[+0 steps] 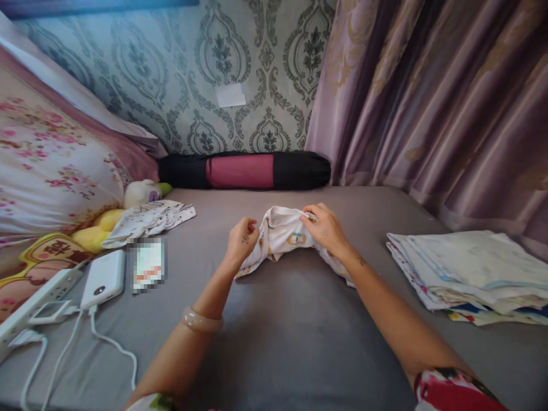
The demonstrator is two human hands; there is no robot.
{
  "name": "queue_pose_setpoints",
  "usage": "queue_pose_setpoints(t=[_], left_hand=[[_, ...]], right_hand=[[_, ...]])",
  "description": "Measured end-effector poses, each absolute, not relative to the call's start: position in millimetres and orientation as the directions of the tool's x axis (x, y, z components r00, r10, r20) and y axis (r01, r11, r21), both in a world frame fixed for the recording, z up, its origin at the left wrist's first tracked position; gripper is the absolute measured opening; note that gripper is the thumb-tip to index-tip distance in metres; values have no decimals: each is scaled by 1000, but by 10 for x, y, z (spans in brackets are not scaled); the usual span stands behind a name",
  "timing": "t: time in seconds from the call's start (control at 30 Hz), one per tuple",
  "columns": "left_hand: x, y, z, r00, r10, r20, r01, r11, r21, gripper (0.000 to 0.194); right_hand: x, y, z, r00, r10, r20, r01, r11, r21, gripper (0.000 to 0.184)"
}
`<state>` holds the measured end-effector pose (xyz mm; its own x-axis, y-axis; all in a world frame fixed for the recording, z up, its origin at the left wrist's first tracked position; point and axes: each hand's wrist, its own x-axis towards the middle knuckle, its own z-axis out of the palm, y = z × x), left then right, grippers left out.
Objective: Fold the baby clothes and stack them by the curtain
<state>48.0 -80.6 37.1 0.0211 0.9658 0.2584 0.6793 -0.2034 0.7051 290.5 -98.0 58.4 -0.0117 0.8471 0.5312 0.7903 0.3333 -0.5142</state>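
A small white garment (287,237) with an animal print is held up a little above the grey bedsheet, its sides hanging down. My left hand (244,238) is closed at its left edge, the fingertips partly hidden behind the hand. At the top right edge, my right hand (326,227) pinches a fold of the fabric between thumb and fingers. Part of the garment hangs behind my right wrist. It cannot be made out whether the piece is a shirt or a bodysuit.
Folded cloths (475,274) are stacked at the right. At the left lie a spotted white cloth (149,222), a white power bank (103,279) with a cable, a power strip (55,291) and soft toys (143,193). A black-and-pink roll bag (240,171) lies along the wall.
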Motion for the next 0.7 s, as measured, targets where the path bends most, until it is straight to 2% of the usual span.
queue_pose_setpoints(t=[0.1,0.23,0.37,0.57,0.7], left_hand=[[404,-757,470,8,975,222,712,-161,683,21],[514,-746,417,-2,990,140,687,-100,720,30],[638,-709,280,-30,996,79,640,-41,767,17],[386,-564,431,-230,958,174,419,-64,906,15],[199,-558,731,-230,949,217,266,-153,952,13]], right_hand=[[2964,-964,597,-65,842,536,755,393,-525,16],[2962,-970,618,-81,839,538,745,410,-526,16],[2930,-1009,626,-79,840,537,766,396,-507,16],[2967,-999,624,-65,818,571,751,417,-512,17],[2945,-965,680,-65,787,613,726,459,-512,16]])
